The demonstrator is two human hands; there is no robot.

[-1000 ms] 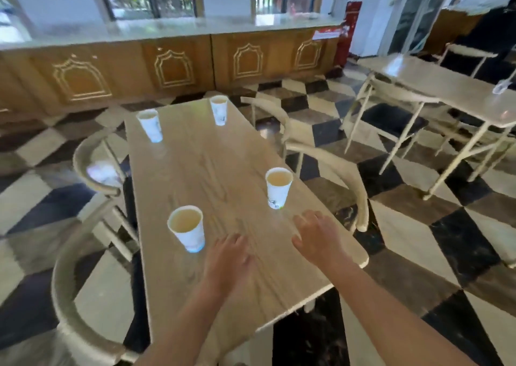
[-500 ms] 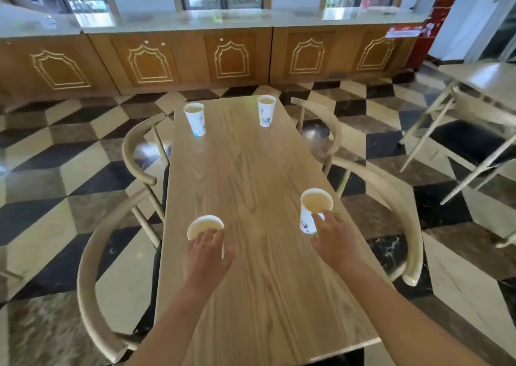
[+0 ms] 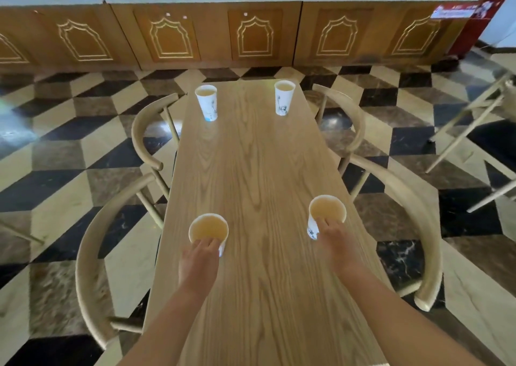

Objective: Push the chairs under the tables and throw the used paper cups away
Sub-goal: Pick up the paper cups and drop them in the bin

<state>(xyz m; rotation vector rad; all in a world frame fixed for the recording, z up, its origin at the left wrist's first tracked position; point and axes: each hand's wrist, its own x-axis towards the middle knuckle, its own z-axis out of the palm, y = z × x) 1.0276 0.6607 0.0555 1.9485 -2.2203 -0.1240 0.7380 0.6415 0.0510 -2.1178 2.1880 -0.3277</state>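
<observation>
A long wooden table [image 3: 257, 170] runs away from me with several white paper cups of yellowish drink on it. My left hand [image 3: 199, 262] wraps the near left cup [image 3: 208, 229] from the near side. My right hand [image 3: 336, 237] wraps the near right cup [image 3: 327, 209]. Both cups stand upright on the table. Two more cups stand at the far end, the far left cup [image 3: 207, 102] and the far right cup [image 3: 284, 96]. Round-backed wooden chairs flank the table: near left chair [image 3: 92, 243], far left chair [image 3: 145, 134], near right chair [image 3: 418, 226], far right chair [image 3: 349, 114].
A wooden counter with carved cabinet doors [image 3: 251, 36] lines the back wall. The floor is chequered in black, brown and cream tiles. Legs of another table or chair [image 3: 474, 131] stand at the right. A red object [image 3: 480, 22] stands at the counter's right end.
The view swung left and centred on the table. Both hands reached forward from the bare table top and closed round the two near cups.
</observation>
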